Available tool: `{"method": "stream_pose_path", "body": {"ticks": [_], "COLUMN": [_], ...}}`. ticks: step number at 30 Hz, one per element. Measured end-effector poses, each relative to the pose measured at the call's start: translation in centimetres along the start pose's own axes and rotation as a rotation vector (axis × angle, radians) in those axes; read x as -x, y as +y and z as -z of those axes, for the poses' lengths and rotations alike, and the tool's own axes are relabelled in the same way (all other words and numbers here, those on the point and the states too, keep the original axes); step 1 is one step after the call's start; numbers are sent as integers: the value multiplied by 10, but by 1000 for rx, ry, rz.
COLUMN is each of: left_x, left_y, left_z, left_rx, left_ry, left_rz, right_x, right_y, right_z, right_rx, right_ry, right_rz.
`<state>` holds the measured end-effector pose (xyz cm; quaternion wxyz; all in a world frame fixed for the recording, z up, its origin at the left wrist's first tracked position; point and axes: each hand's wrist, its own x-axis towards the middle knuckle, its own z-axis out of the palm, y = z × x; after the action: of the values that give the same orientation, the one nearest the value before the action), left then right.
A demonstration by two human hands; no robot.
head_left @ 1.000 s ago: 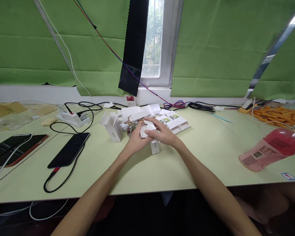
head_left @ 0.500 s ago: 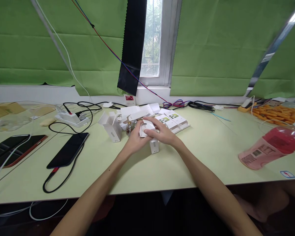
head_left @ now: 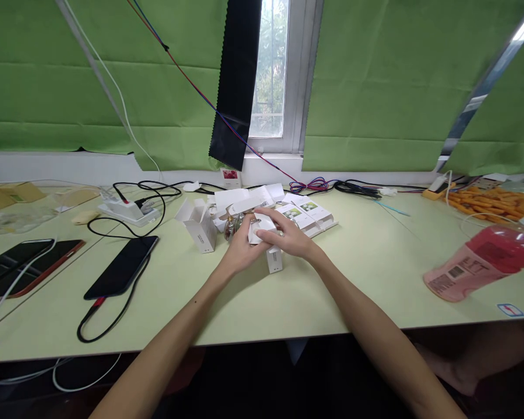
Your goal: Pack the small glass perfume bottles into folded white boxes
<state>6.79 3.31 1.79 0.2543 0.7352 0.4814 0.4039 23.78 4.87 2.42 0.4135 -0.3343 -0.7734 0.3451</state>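
Observation:
Both my hands are wrapped round a small white carton above the table. My left hand grips its left side, and my right hand curls over the right side with the thumb across the top. The fingers cover much of the carton; whether anything is inside cannot be seen. Just left of my left hand are small glass jars, partly hidden. An open white carton stands upright further left. Behind my hands lie unfolded white cartons and flat white boxes with green pictures.
A phone on a black cable, two dark tablets or phones and a power strip lie left. At right stand a pink drink bottle and a heap of orange pieces. Another person's leg shows below the table edge.
Hardly anything differs: my hands keep the same grip on the carton. The other person's leg at lower right has shifted slightly.

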Motion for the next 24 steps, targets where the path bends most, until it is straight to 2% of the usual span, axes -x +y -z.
{"method": "stream_pose_path", "body": {"ticks": [24], "left_x": [1], "left_y": [1], "left_z": [1], "left_rx": [21], "left_ry": [-2], "left_rz": [2], "right_x": [-1], "right_y": [3], "right_z": [1], "right_rx": [-53], "right_ry": [6], "right_rz": [-1]}}
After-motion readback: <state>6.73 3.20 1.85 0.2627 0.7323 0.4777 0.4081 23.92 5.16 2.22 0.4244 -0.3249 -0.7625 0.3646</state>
